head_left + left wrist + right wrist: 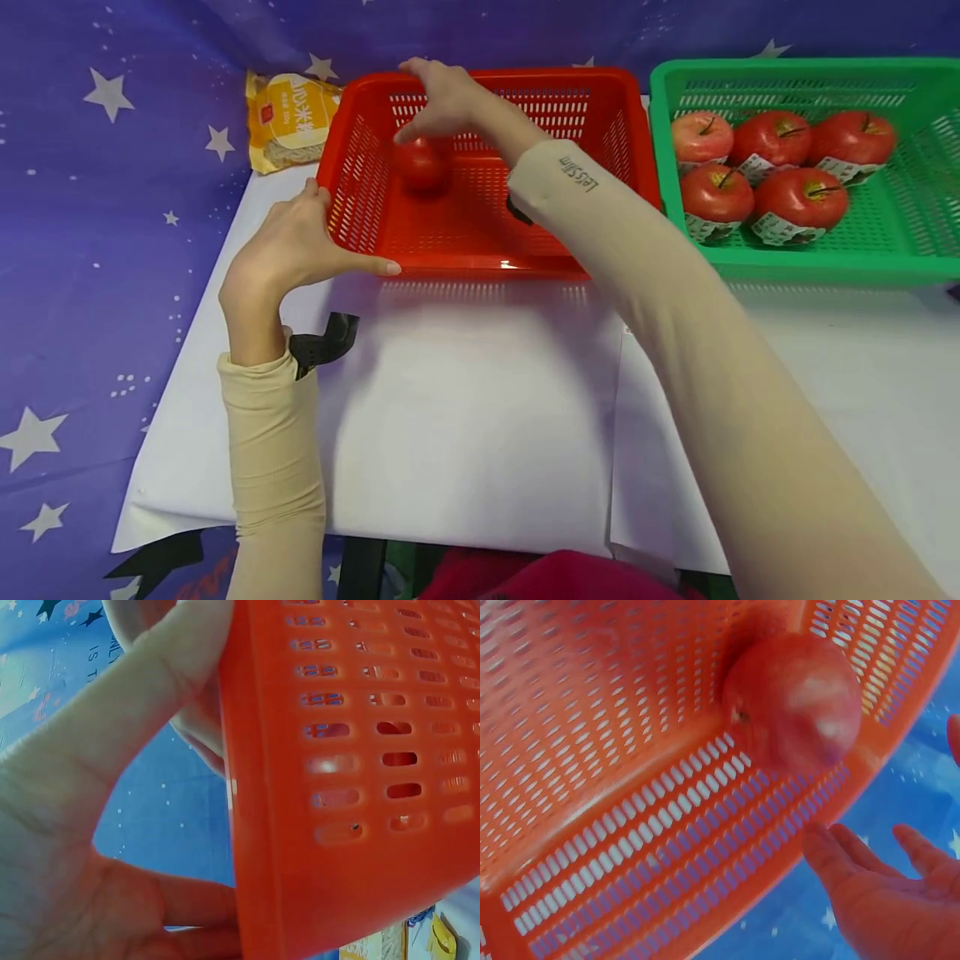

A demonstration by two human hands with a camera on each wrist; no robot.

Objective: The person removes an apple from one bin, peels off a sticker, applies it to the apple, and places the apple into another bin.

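My left hand (281,242) rests on the near left corner of the red basket (480,273). Its thumb lies straight along the front rim and its fingers reach the left rim. In the left wrist view the thumb and fingers (199,904) pass over the basket's edge. A red apple (422,167) sits inside at the left end of the basket. Over it and the back rim, my right hand (442,100) is held with fingers spread and nothing in them. The right wrist view shows the apple (795,705) apart from that hand (892,900).
A green basket (825,268) to the right holds several red apples (801,204) with paper wraps. Behind the red basket's left end lies a yellow food packet (292,117). White cloth (472,400) covers the table, and a purple starred cloth (97,208) hangs around it.
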